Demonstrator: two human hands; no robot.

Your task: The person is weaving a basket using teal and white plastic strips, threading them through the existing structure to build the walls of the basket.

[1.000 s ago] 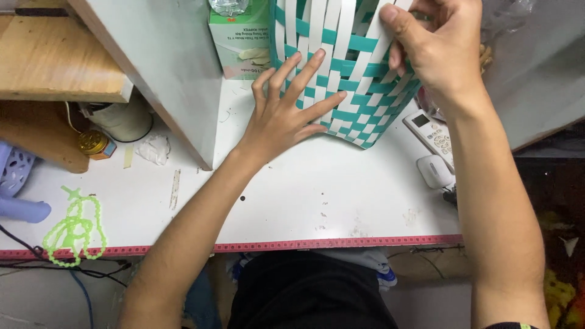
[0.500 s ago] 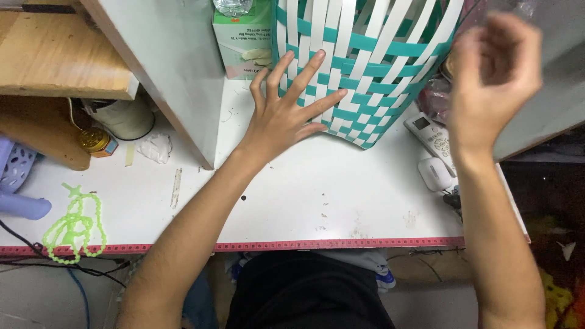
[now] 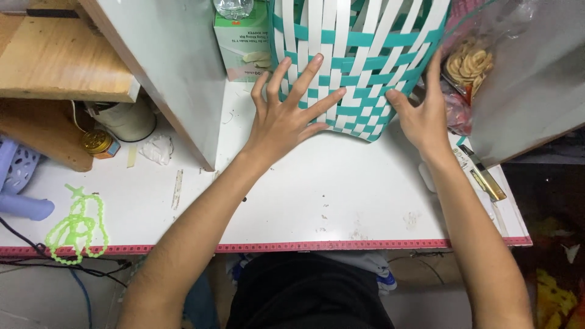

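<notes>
Woven teal and white basket (image 3: 353, 61) at top centre on the table (image 3: 341, 201); left hand (image 3: 286, 119) fingers spread flat against it, right hand (image 3: 423, 116) open along its side, gripping nothing; press evenly from both sides

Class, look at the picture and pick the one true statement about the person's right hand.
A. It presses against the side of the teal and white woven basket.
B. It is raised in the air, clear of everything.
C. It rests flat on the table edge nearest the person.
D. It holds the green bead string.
A: the right hand lies against the right side of the teal and white woven basket, fingers pointing up along its strips, while the left hand spreads over the front.
</notes>
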